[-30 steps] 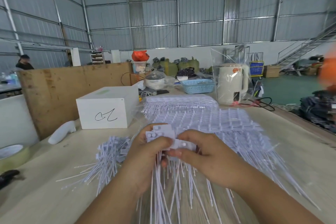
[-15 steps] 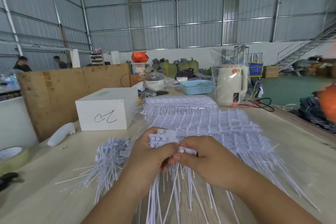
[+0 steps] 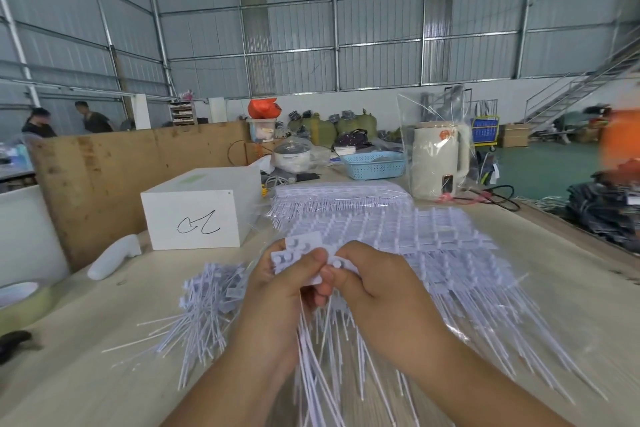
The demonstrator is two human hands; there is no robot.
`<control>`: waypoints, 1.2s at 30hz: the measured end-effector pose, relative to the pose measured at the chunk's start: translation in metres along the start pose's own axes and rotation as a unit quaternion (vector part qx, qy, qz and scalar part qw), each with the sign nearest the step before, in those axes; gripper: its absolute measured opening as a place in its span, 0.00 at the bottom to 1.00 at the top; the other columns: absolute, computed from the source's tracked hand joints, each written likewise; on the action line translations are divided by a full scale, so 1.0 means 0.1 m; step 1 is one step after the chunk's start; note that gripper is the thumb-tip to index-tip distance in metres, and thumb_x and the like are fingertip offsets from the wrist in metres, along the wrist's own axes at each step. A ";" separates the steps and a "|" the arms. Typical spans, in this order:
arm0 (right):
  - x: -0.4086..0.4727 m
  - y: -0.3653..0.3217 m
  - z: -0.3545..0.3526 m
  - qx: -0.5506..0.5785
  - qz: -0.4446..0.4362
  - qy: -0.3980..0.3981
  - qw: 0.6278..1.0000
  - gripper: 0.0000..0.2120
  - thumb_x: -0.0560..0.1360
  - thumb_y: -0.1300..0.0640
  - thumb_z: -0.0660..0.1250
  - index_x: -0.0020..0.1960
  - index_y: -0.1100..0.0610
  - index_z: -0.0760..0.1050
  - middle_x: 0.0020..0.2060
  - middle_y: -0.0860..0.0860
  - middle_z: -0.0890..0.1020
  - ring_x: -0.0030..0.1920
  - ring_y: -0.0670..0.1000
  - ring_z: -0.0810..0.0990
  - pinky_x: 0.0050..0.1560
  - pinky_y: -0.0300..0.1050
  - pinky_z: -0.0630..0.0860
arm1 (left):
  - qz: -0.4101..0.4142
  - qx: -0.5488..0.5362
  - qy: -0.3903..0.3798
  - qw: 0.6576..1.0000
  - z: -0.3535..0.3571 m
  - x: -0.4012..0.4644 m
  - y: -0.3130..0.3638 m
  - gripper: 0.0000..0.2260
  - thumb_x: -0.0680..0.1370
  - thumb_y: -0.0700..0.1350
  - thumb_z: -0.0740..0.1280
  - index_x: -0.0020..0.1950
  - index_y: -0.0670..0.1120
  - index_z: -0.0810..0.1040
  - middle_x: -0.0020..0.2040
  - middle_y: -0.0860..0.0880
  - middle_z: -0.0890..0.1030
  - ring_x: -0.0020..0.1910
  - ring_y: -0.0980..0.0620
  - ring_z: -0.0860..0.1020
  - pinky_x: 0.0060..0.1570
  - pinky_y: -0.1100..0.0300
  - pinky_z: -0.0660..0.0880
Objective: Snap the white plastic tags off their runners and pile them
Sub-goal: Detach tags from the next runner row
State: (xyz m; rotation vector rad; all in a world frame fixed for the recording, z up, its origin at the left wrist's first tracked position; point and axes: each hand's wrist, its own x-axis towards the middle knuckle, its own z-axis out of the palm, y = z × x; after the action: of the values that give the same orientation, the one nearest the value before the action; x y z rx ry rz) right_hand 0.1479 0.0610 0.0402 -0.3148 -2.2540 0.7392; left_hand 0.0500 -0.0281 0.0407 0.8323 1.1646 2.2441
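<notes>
My left hand [image 3: 277, 291] pinches a flat strip of white plastic tags [image 3: 298, 250], thumb curled over the studded heads, and my right hand [image 3: 377, 291] pinches the neighbouring tag head between thumb and forefinger, right against the left thumb. Both hands are closed tight on the same strip. The tag heads are small matte rectangles with round raised buttons; thin stiff tails hang from them in a loose fan below my wrists.

Compared with half a second ago, my hands sit in nearly the same spot, the strip tipped a little more toward me, and the 2 people [image 3: 65, 120] behind the plywood have shifted along.

To my left on the pale, smooth counter [image 3: 79, 374] lies 1 pile of snapped-off tags [image 3: 207, 302], tails splayed. Ahead and to the right spreads a mass of unbroken runner sheets [image 3: 433, 246], a lattice of ribs and bristling tails, with another stack [image 3: 343, 198] behind it. Beyond stand 1 white cardboard box [image 3: 197, 215] with a black scrawl, 1 white plastic bottle [image 3: 114, 256] lying on its side, 1 blue perforated basket [image 3: 375, 165] and 1 cream kettle [image 3: 440, 158] under clear wrap. A tape roll [image 3: 20, 298] sits at the far left edge.
</notes>
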 end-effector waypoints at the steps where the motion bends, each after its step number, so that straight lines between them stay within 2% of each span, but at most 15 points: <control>1: -0.01 -0.02 0.02 -0.002 0.000 0.014 1.000 0.11 0.79 0.46 0.60 0.45 0.52 0.74 0.36 0.48 0.81 0.35 0.49 0.78 0.40 0.54 0.76 | -0.001 -0.010 0.006 1.000 0.01 0.00 0.01 0.10 0.64 0.40 0.74 0.42 0.44 0.77 0.28 0.45 0.75 0.23 0.52 0.70 0.22 0.64 0.68; 3: -0.03 -0.06 0.07 0.000 0.000 0.041 0.999 0.11 0.79 0.45 0.59 0.46 0.51 0.74 0.36 0.48 0.80 0.33 0.48 0.75 0.38 0.54 0.76 | -0.001 -0.032 0.009 0.999 0.02 0.00 0.04 0.11 0.64 0.39 0.73 0.43 0.44 0.75 0.28 0.46 0.74 0.22 0.53 0.70 0.22 0.64 0.68; 6: -0.05 -0.11 0.14 0.014 -0.013 0.073 0.997 0.10 0.80 0.47 0.59 0.46 0.50 0.74 0.38 0.46 0.81 0.35 0.46 0.77 0.40 0.51 0.76 | -0.008 -0.064 0.000 0.998 0.02 -0.01 0.05 0.10 0.67 0.37 0.71 0.44 0.44 0.73 0.29 0.46 0.73 0.23 0.54 0.69 0.23 0.65 0.68; 9: -0.07 -0.14 0.18 0.018 -0.025 0.102 0.994 0.09 0.80 0.49 0.60 0.44 0.49 0.74 0.36 0.41 0.82 0.37 0.42 0.78 0.38 0.39 0.73 | -0.025 -0.084 -0.012 0.996 0.03 -0.02 0.06 0.09 0.71 0.37 0.70 0.45 0.45 0.71 0.31 0.47 0.72 0.26 0.53 0.69 0.26 0.64 0.67; 11: -0.09 -0.16 0.22 0.017 -0.028 0.125 0.992 0.10 0.80 0.47 0.60 0.43 0.49 0.74 0.34 0.39 0.81 0.37 0.41 0.79 0.36 0.35 0.71 | -0.042 -0.102 -0.004 0.994 0.04 -0.03 0.08 0.10 0.70 0.38 0.70 0.45 0.46 0.72 0.31 0.47 0.73 0.26 0.54 0.69 0.28 0.64 0.67; 15: -0.10 -0.20 0.29 0.024 -0.031 0.170 0.985 0.15 0.77 0.42 0.57 0.42 0.50 0.75 0.32 0.39 0.80 0.36 0.44 0.78 0.35 0.38 0.72 | -0.082 -0.132 0.021 0.988 0.06 -0.06 0.11 0.11 0.68 0.40 0.72 0.47 0.48 0.74 0.31 0.48 0.75 0.24 0.56 0.71 0.24 0.67 0.69; 20: -0.10 -0.20 0.37 -0.020 -0.054 0.215 0.975 0.16 0.78 0.44 0.57 0.42 0.52 0.75 0.31 0.44 0.79 0.32 0.45 0.77 0.34 0.45 0.73 | -0.099 -0.192 0.053 0.975 0.11 -0.08 0.11 0.07 0.74 0.37 0.69 0.47 0.48 0.75 0.32 0.47 0.75 0.22 0.56 0.70 0.22 0.68 0.70; 24: -0.09 -0.18 0.38 -0.058 -0.088 0.252 0.962 0.16 0.78 0.47 0.56 0.40 0.53 0.76 0.30 0.43 0.77 0.30 0.45 0.75 0.30 0.42 0.70 | -0.115 -0.220 0.055 0.967 0.13 -0.11 0.11 0.06 0.74 0.37 0.69 0.43 0.46 0.74 0.30 0.47 0.74 0.22 0.55 0.71 0.22 0.67 0.70; 28: -0.08 -0.17 0.39 -0.092 -0.107 0.265 0.954 0.15 0.78 0.48 0.56 0.40 0.54 0.76 0.30 0.43 0.75 0.30 0.45 0.74 0.31 0.43 0.69 | -0.123 -0.242 0.074 0.960 0.13 -0.12 0.10 0.07 0.72 0.38 0.70 0.45 0.47 0.74 0.32 0.46 0.75 0.23 0.54 0.73 0.22 0.68 0.71; 31: -0.07 -0.15 0.37 -0.113 -0.131 0.284 0.943 0.14 0.78 0.49 0.57 0.39 0.54 0.75 0.30 0.41 0.72 0.30 0.45 0.72 0.30 0.40 0.66 | -0.130 -0.254 0.072 0.956 0.14 -0.13 0.09 0.13 0.67 0.40 0.72 0.49 0.47 0.73 0.33 0.46 0.74 0.23 0.55 0.73 0.22 0.68 0.71; 36: -0.07 -0.15 0.34 -0.151 -0.166 0.286 0.932 0.14 0.77 0.52 0.58 0.40 0.56 0.78 0.31 0.45 0.78 0.27 0.49 0.76 0.27 0.42 0.71 | -0.144 -0.240 0.067 0.958 0.15 -0.12 0.07 0.10 0.68 0.41 0.71 0.43 0.48 0.71 0.27 0.49 0.73 0.20 0.56 0.70 0.20 0.68 0.68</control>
State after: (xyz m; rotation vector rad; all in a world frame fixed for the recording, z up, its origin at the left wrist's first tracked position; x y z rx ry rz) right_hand 0.1288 0.0315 0.0259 -0.2450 -1.7840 0.0908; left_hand 0.0679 -0.0313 0.0502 0.2989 0.6856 2.2181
